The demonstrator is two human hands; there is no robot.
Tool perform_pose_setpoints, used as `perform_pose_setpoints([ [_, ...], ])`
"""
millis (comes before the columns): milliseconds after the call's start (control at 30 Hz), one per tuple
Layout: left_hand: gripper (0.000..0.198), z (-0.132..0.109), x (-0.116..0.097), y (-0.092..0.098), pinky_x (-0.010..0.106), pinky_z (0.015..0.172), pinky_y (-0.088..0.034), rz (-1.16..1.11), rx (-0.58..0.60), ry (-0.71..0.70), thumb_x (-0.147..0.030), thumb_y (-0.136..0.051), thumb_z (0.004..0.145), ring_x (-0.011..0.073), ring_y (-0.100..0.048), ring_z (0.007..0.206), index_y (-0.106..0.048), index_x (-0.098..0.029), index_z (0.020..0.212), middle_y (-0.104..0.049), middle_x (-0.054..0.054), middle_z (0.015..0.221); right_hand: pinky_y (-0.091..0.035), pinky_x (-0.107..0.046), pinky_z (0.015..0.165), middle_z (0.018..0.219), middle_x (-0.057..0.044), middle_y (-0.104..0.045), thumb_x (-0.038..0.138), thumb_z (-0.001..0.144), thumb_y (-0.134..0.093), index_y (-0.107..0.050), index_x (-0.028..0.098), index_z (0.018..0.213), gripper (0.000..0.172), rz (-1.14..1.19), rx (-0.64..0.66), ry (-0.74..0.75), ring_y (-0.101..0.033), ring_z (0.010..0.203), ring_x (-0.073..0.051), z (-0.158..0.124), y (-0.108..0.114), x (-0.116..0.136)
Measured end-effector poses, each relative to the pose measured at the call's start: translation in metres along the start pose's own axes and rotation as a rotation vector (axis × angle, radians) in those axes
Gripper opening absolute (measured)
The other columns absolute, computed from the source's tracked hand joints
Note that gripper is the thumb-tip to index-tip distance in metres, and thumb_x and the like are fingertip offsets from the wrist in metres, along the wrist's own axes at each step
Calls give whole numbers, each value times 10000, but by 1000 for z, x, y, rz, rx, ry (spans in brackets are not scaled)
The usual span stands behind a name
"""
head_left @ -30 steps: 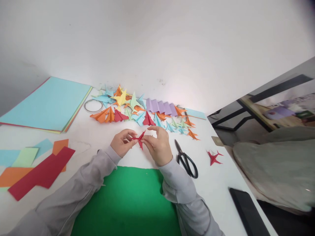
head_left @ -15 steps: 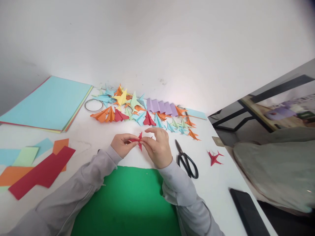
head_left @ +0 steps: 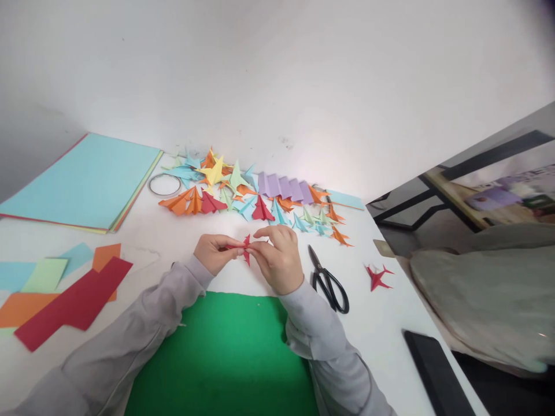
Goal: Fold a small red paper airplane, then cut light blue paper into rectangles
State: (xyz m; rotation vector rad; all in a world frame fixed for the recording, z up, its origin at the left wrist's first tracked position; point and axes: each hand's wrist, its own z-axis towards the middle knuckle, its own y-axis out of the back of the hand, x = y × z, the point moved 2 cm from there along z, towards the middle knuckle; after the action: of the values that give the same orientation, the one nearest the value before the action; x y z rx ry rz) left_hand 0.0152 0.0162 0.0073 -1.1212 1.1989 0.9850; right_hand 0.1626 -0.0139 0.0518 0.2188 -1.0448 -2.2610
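Observation:
Both hands meet over the white table just beyond a green sheet [head_left: 225,352]. My left hand [head_left: 213,253] pinches one end of a small red folded paper piece [head_left: 245,248]. From the other side my right hand [head_left: 280,258] pinches the same piece with thumb and fingers. Only a few red points of the piece show between the fingers. Black scissors [head_left: 328,281] lie just right of my right hand. Further right rests a finished red paper plane [head_left: 376,277].
A row of several coloured folded paper planes [head_left: 243,196] and a purple pleated strip [head_left: 284,188] lies by the wall. Also here: a tape ring [head_left: 165,185], a stack of coloured sheets [head_left: 82,185], paper offcuts with a red strip [head_left: 71,303], a dark phone [head_left: 437,372].
The hands have closed in on the red piece and flattened it; fewer of its points show. My left thumb now lies along it. Nothing else has moved.

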Motion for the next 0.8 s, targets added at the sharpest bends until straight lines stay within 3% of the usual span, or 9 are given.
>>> perform_pose_setpoints([
  [467, 287, 7, 3, 9, 323, 561, -559, -279, 269, 251, -250, -736, 578, 255, -694, 718, -722, -120, 833, -725, 105, 723, -374, -378, 800, 901, -56, -640, 234, 811, -597, -647, 214, 740, 89, -5, -5, -43, -535, 893, -205, -2, 2, -10],
  [600, 269, 7, 2, 12, 314, 550, -553, -336, 238, 255, -169, -716, 542, 263, -694, 695, -719, -110, 804, -722, 102, 711, -380, -375, 793, 901, -58, -642, 225, 808, -600, -650, 210, 744, 83, -8, -8, -38, -536, 891, -205, -3, 1, -11],
  [733, 370, 5, -5, 8, 282, 530, -550, -270, 193, 192, -98, -719, 512, 223, -690, 672, -706, -136, 880, -728, 72, 736, -383, -375, 788, 900, -64, -641, 216, 803, -605, -654, 203, 738, 83, -8, -14, -27, -533, 892, -208, -3, 0, -10],
  [800, 291, 4, -6, 6, 267, 520, -549, -200, 148, 142, -126, -735, 524, 194, -681, 638, -717, -135, 815, -723, 60, 693, -382, -375, 787, 899, -63, -640, 222, 804, -605, -655, 205, 737, 86, -9, -15, -30, -533, 892, -208, -3, 0, -10],
])
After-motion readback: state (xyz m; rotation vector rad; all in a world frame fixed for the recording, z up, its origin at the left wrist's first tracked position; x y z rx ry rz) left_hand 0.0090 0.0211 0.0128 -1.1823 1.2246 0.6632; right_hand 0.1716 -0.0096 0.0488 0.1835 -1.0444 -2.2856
